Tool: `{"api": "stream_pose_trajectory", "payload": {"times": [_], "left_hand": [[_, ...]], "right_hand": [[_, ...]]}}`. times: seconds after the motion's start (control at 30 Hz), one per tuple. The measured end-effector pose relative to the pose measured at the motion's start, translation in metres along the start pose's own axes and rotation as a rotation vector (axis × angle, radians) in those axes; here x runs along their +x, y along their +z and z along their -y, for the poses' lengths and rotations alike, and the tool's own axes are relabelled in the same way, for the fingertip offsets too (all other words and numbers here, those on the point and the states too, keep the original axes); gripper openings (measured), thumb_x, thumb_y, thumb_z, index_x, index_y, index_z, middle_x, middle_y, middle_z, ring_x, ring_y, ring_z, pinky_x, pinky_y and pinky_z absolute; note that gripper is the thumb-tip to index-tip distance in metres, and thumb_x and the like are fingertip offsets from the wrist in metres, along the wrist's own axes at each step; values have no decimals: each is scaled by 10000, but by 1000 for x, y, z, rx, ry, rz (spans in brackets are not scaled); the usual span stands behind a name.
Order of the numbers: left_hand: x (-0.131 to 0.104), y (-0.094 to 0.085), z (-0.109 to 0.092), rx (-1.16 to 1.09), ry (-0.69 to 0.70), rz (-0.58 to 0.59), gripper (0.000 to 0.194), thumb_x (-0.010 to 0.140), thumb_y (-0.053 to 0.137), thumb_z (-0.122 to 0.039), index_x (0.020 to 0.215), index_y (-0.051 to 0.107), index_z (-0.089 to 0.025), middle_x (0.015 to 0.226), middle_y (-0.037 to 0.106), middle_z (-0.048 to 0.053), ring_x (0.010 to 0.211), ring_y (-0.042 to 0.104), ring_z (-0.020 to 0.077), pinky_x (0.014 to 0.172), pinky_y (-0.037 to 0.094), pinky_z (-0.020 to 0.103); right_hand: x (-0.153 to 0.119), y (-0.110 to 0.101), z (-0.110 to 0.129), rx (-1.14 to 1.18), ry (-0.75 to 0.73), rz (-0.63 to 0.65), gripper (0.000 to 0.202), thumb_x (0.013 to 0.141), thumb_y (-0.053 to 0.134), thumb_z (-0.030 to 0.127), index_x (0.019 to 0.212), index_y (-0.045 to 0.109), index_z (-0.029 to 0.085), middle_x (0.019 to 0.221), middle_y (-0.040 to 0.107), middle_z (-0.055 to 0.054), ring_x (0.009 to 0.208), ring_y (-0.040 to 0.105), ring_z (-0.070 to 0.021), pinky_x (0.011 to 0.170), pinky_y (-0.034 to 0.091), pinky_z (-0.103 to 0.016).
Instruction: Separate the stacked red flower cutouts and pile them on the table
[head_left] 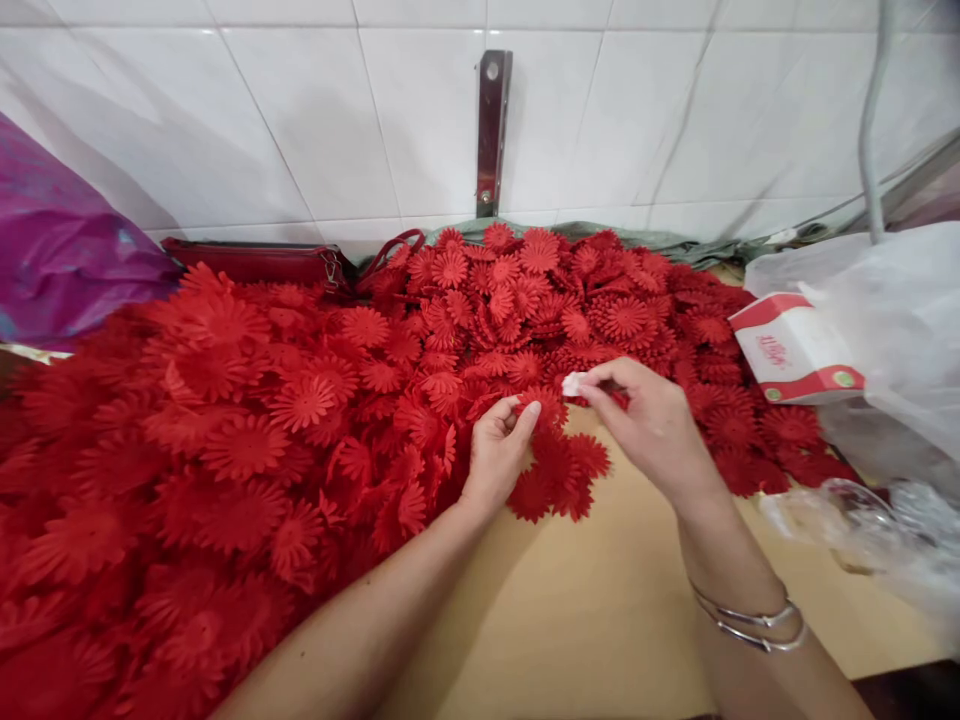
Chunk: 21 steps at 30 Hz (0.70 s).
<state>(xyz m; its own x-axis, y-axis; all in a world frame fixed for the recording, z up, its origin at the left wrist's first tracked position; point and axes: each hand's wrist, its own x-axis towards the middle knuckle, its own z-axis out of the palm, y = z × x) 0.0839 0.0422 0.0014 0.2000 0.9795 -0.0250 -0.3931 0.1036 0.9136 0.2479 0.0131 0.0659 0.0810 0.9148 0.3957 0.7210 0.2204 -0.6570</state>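
Observation:
My left hand [499,452] is closed in a pinch on the edge of a red artificial flower [546,404]. Just right of it, my right hand [651,420] pinches a small white piece [574,384] between thumb and fingers; its exact kind is too small to make out. The white piece is close to the flower, and I cannot tell whether they touch. Below the hands, a few more red flowers [564,474] lie on the wooden table [570,620]. A large heap of red flowers [247,450] spreads left of and behind both hands.
A red-and-white box [796,350] sits at the right beside clear plastic bags [892,330]. Behind the heap are a dark red purse [255,262] and a tiled wall [300,120] with a metal bracket [492,135]. Purple plastic [71,240] stands at far left.

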Motion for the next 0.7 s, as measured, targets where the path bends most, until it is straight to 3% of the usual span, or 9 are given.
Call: {"api": "stream_pose_trajectory", "payload": {"times": [0.1, 0.23, 0.5, 0.7], "left_hand": [[0, -2, -2, -46, -1, 25, 299, 808, 766, -443, 887, 737, -156, 851, 724, 17, 815, 637, 141, 814, 494, 252], [0, -5, -2, -214, -86, 99, 272, 833, 728, -425, 947, 745, -178, 964, 752, 48, 944, 687, 201, 894, 529, 323], [2, -3, 2, -131, -53, 119, 222, 863, 675, -369, 961, 729, -177, 1029, 754, 60, 1016, 686, 203, 971, 519, 337], [4, -7, 5, -98, -49, 85, 181, 861, 689, -344, 940, 718, -184, 1003, 754, 39, 993, 677, 186, 993, 505, 330]], "right_hand": [[-6, 28, 14, 67, -74, 66, 91, 971, 571, 261, 931, 647, 232, 962, 694, -50, 928, 662, -213, 871, 513, -366], [-11, 51, 11, 75, -93, 37, 114, 968, 551, 224, 1062, 616, 226, 1042, 644, -88, 979, 636, -232, 873, 531, -384], [-7, 41, -5, 238, 23, -178, 72, 939, 633, 281, 901, 642, 221, 928, 644, -40, 884, 627, -187, 828, 525, -343], [-10, 46, 2, 158, -172, 51, 86, 966, 557, 218, 920, 627, 231, 1007, 640, -71, 1008, 632, -213, 923, 513, -378]]}}
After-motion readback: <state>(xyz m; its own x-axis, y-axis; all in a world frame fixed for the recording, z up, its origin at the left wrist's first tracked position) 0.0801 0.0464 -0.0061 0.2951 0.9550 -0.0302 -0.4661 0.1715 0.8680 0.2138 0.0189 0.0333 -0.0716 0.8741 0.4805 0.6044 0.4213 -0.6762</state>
